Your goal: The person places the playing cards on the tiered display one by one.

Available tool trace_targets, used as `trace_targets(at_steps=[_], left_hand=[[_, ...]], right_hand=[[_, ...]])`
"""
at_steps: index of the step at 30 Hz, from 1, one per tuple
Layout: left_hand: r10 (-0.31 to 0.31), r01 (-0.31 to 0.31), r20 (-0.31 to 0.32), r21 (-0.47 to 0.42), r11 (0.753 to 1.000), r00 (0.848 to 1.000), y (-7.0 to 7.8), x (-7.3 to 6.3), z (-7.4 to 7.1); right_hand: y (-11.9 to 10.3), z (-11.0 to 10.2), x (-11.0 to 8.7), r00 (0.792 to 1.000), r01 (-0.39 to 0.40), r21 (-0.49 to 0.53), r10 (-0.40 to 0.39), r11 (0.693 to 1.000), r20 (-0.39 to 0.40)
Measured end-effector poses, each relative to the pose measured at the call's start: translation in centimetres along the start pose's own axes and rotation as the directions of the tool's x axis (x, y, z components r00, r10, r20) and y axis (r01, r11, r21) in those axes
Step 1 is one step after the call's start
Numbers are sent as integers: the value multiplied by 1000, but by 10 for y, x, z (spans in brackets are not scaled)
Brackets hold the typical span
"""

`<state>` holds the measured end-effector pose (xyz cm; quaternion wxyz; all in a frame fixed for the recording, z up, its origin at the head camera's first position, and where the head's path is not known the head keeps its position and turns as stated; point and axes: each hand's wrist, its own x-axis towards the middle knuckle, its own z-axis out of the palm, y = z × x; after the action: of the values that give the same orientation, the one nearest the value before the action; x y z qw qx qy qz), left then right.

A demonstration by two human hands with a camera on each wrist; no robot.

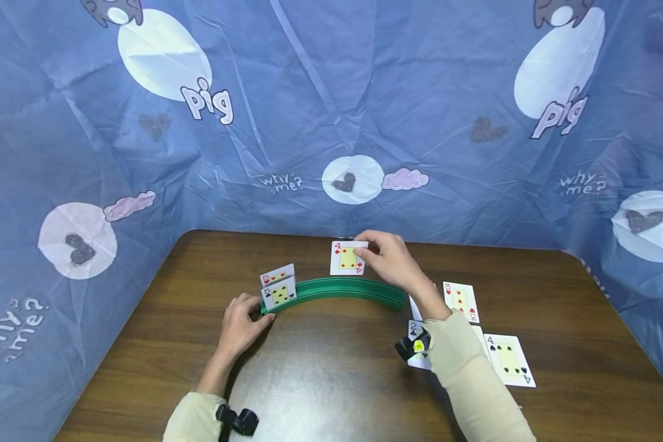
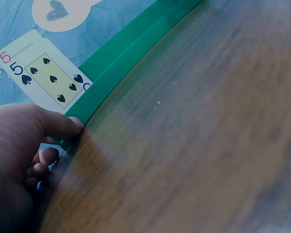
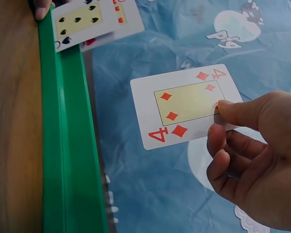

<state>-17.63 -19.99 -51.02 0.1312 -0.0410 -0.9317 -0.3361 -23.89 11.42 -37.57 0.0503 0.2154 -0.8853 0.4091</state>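
My left hand [image 1: 243, 325] grips the left end of a curved green card holder [image 1: 342, 286], its thumb on the front side, as the left wrist view shows. At that end a five of spades [image 1: 279, 294] stands in the holder, in front of a red five [image 1: 278, 275] that it partly covers. My right hand [image 1: 389, 261] pinches a four of diamonds [image 3: 184, 107] by one side, between thumb and fingers. That card hangs face toward me above the far side of the holder, apart from it.
Right of the holder, a three of hearts [image 1: 460, 301], a four of spades [image 1: 509, 359] and a two of clubs [image 1: 413, 329] lie face up on the wooden table [image 1: 331, 380]. My right forearm hides part of these cards. A blue printed cloth [image 1: 287, 135] hangs behind the table.
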Motion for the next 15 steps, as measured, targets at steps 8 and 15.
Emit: trace_targets(at_steps=[8,15], left_hand=[[-19,19,10,6,1000,1000,0,-1,0],[-8,8,4,6,1000,1000,0,0,0]], right_hand=[[0,23,8,999,31,16,-31,999,30],[-3,36,12,998,60,6,-60,998,25]])
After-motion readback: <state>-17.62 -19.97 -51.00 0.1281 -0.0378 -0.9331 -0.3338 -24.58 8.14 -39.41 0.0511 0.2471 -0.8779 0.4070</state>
